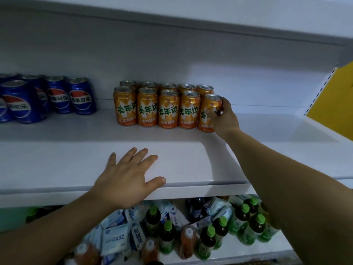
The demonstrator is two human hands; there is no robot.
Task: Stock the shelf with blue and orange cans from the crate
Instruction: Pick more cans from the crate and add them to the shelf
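Two rows of orange cans point(147, 108) stand on the white shelf point(57, 150), with a group of blue cans point(57, 96) at the far left. My right hand point(224, 117) grips the rightmost orange can point(210, 109) of the front row, which stands upright on the shelf. My left hand point(128, 176) rests flat on the shelf's front edge with fingers spread. No crate shows in view.
A lower shelf point(238, 249) holds green-capped bottles point(210, 238), orange-drink bottles and white packets point(114, 238). A yellow panel point(332, 100) closes the shelf at the right. Bare shelf lies between the blue and orange cans and right of the orange ones.
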